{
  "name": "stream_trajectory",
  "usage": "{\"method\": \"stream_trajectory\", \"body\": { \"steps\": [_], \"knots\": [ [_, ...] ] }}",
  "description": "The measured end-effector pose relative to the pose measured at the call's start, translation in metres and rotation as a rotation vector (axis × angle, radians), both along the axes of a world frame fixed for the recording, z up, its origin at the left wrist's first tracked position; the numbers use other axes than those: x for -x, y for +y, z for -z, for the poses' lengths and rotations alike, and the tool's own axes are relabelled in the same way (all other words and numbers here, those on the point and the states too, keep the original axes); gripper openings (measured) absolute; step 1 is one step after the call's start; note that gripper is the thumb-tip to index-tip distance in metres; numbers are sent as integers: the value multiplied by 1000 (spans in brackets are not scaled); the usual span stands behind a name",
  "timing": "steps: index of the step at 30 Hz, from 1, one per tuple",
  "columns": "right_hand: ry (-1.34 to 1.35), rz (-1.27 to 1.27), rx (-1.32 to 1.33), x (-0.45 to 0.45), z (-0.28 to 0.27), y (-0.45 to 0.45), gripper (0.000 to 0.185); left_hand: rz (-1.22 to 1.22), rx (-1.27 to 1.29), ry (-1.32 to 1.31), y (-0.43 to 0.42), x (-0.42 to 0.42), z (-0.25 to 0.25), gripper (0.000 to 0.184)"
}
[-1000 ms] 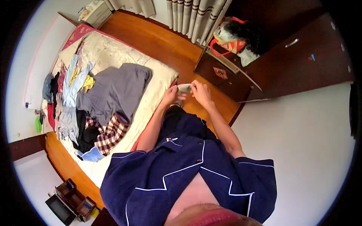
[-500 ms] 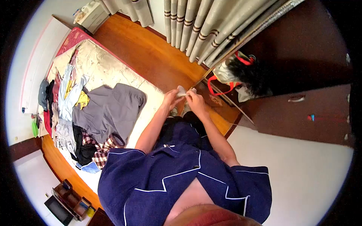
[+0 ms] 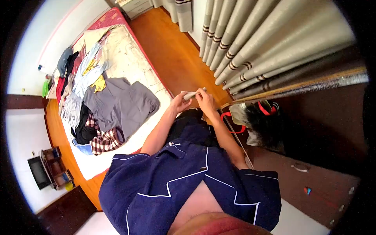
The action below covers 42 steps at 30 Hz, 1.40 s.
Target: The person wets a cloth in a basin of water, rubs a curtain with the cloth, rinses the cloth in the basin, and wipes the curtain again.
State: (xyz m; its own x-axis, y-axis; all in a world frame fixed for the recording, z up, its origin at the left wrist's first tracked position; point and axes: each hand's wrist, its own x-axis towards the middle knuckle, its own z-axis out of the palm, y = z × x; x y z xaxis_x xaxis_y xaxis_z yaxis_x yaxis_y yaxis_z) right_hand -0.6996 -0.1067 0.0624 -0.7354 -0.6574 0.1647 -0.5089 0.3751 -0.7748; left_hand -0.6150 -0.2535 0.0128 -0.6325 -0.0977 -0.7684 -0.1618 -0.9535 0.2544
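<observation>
A small whitish cloth item is stretched between my two hands, in front of my body. My left hand is closed on its left end, and my right hand pinches its right end. To the left, the bed bears a spread grey cloth, a yellow garment, a light blue garment, a checked garment and several dark pieces. Neither hand touches the bed clothes.
On the right stands a dark wardrobe, with a red-handled bag and black furry material inside. Grey curtains hang at the upper right. Wooden floor runs beside the bed. A small shelf is at lower left.
The view has turned to the right, bringing more curtain and the wardrobe closer. Both hands still hold the whitish cloth item, which now looks narrower and more bunched.
</observation>
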Motion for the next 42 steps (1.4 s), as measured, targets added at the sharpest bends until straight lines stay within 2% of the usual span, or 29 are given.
{"method": "stream_trajectory", "body": {
  "steps": [4,5,8,10,12,13,15,17,18,21,23,26,28,29,31,34,38,42],
  "knots": [
    [-14,-74,10,16,12,-26,11,-31,95,-18,-23,12,-5,23],
    [-25,-83,28,19,15,-30,13,-29,93,45,-30,17,-5,25],
    [-74,-144,8,25,11,-41,16,-18,125,83,-57,29,18,28],
    [-102,-181,-35,33,14,-48,18,-55,317,14,-69,45,9,24],
    [-357,-218,22,41,27,-56,18,-57,506,-14,-83,60,10,16],
    [-576,-148,-7,45,-3,-65,18,-18,539,-27,-94,69,13,17],
    [-622,-98,16,63,6,-88,17,12,570,-33,-118,88,14,18],
    [-672,-57,43,78,15,-119,17,71,729,74,-144,102,10,25],
    [-664,-54,37,88,16,-139,17,120,712,122,-160,108,10,32],
    [-703,-42,12,119,17,-193,18,164,779,152,-202,125,11,33],
    [-742,-38,16,134,14,-230,19,321,941,162,-237,137,11,32],
    [-875,-47,-107,159,13,-281,26,353,1137,273,-282,152,-3,29],
    [-1179,-26,57,169,14,-308,39,387,1211,269,-311,167,-13,28],
    [-1186,-28,46,174,15,-319,39,422,1289,268,-323,172,-17,27],
    [-1395,-2,94,187,0,-348,54,427,1319,255,-342,184,-36,28],
    [-1421,-21,133,209,8,-385,60,417,1384,251,-370,203,-65,29],
    [-1573,-73,136,256,17,-436,55,541,1537,215,-418,236,-69,32],
    [-1387,-56,210,301,42,-503,45,441,1563,193,-468,277,-67,33]
  ]
}}
